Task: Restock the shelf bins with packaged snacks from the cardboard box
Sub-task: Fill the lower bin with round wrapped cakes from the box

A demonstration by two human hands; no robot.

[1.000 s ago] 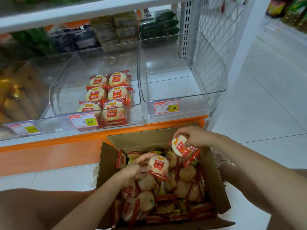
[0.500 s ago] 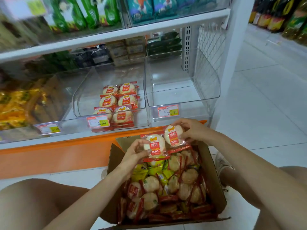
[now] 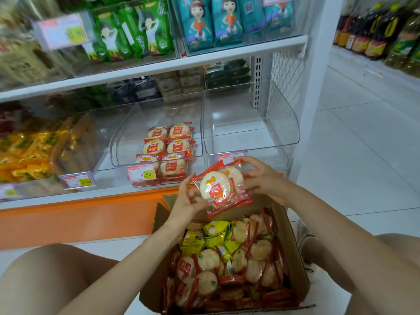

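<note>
Red-wrapped packs (image 3: 219, 189), held apart a moment ago, now overlap as a pair above the box (image 3: 293, 244); left hand (image 3: 191, 202) pinches the front one's edge; right hand (image 3: 261, 178) grips the rear one; both look ready for the part-filled bin (image 3: 120, 142).

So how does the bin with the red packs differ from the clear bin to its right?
The middle bin holds rows of red cracker packs; the right bin shows no packs inside. The middle bin's price tag is in full view, while the right bin's tag is partly hidden behind the held packs. Both are clear plastic with curved sides, on the same shelf.
</note>
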